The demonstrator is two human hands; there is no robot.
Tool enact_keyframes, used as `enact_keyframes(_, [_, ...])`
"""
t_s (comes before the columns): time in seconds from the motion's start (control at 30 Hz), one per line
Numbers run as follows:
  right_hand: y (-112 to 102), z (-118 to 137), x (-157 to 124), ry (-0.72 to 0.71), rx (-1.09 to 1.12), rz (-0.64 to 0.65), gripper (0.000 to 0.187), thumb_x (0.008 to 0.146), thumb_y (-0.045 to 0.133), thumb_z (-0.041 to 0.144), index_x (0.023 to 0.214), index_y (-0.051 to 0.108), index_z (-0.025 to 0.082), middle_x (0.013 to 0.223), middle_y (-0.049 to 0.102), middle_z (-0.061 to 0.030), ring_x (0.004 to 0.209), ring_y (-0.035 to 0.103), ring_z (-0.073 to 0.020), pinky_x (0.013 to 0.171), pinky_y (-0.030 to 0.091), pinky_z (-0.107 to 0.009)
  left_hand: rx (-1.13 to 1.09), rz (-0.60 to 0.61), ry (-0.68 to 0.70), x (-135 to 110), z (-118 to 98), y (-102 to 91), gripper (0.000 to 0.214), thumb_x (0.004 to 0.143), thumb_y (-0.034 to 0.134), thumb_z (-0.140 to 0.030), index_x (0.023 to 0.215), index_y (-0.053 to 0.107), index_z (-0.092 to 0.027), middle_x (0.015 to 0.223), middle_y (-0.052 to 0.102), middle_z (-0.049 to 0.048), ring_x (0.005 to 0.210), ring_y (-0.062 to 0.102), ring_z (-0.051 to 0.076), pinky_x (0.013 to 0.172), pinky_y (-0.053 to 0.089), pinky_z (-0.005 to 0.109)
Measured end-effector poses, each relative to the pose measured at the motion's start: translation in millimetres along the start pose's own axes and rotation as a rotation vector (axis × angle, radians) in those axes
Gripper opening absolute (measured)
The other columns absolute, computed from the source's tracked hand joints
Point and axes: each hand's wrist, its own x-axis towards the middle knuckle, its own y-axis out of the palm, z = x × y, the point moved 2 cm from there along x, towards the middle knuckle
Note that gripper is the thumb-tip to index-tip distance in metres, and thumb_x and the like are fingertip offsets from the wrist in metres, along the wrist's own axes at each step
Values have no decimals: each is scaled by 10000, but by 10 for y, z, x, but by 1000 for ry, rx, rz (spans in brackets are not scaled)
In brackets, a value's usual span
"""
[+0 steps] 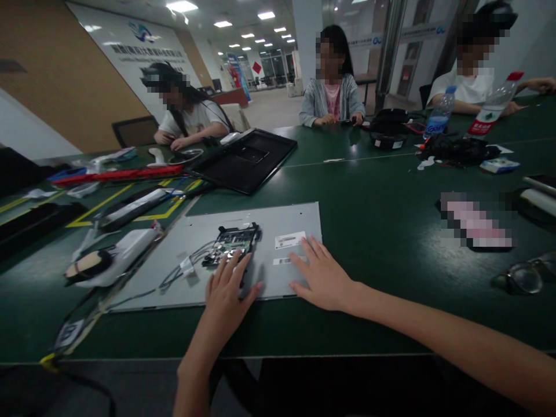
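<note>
A flat grey display panel (174, 243) lies on the green table in front of me. On its middle sits a green circuit board (230, 240) in a black bracket, with thin grey cables (174, 275) running off to the lower left. My left hand (228, 284) is at the near edge of the board, fingers spread and partly covering it. My right hand (324, 275) rests with spread fingers over the panel's right edge, beside two white barcode labels (290, 240). Neither hand grips anything. Whether the left fingertips press on the board is not clear.
Behind the panel lies a black plastic back cover (249, 159). At left are a white-and-black device (117, 258) and cables. A pink phone (475, 223), glasses (523, 278) and bottles (441, 113) stand or lie to the right. Several people sit across the table (369, 214).
</note>
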Motion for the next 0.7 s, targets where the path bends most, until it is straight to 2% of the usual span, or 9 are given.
enact_keyframes(0.1, [-14, 3, -14, 9, 2, 0, 713, 958, 375, 567, 1500, 361, 105, 1611, 160, -209, 1476, 60, -396, 1178, 144, -538, 86, 120, 16, 72, 125, 13, 497, 941, 454, -447, 1418, 472, -312, 1550, 358, 73, 1454, 233, 342, 1137, 161, 637])
enact_keyframes(0.2, [-22, 9, -19, 9, 8, 3, 713, 959, 366, 573, 1499, 363, 106, 1612, 167, -204, 1476, 71, -394, 1178, 147, -540, 94, 181, 91, 247, 299, 16, 500, 952, 410, -453, 1427, 473, -312, 1577, 308, 53, 1462, 222, 325, 1151, 184, 593])
enact_keyframes(0.3, [-14, 6, -17, 9, 11, 1, 712, 957, 370, 573, 1498, 364, 110, 1614, 162, -199, 1475, 77, -398, 1178, 146, -546, 75, 201, 138, 537, 510, 63, 547, 950, 366, -451, 1424, 483, -204, 1582, 283, 106, 1463, 224, 316, 1164, 228, 516])
enact_keyframes(0.37, [-1, -2, -14, 15, 11, 0, 712, 955, 372, 576, 1502, 359, 121, 1618, 155, -187, 1476, 70, -396, 1178, 145, -552, 88, 178, 114, 748, 647, 108, 575, 946, 336, -441, 1398, 499, -127, 1564, 295, 160, 1459, 224, 329, 1168, 215, 511])
enact_keyframes(0.47, [17, -14, -10, 20, 21, 5, 716, 952, 375, 584, 1511, 344, 138, 1625, 142, -169, 1479, 54, -389, 1177, 147, -559, 107, 150, 87, 976, 782, 171, 579, 933, 326, -431, 1359, 516, -87, 1535, 320, 199, 1450, 239, 338, 1160, 215, 527])
enact_keyframes(0.57, [18, -18, -8, 17, 20, 5, 714, 953, 372, 584, 1510, 346, 138, 1624, 153, -164, 1479, 63, -384, 1179, 151, -554, 117, 134, 92, 1032, 797, 199, 551, 923, 344, -419, 1325, 537, -96, 1503, 367, 205, 1431, 277, 340, 1147, 236, 540])
enact_keyframes(0.7, [9, -22, -7, 13, 18, 7, 712, 953, 369, 582, 1507, 352, 135, 1622, 153, -173, 1478, 71, -387, 1178, 157, -549, 118, 118, 97, 941, 718, 129, 563, 934, 359, -451, 1348, 517, -103, 1518, 343, 204, 1422, 295, 349, 1146, 253, 521])
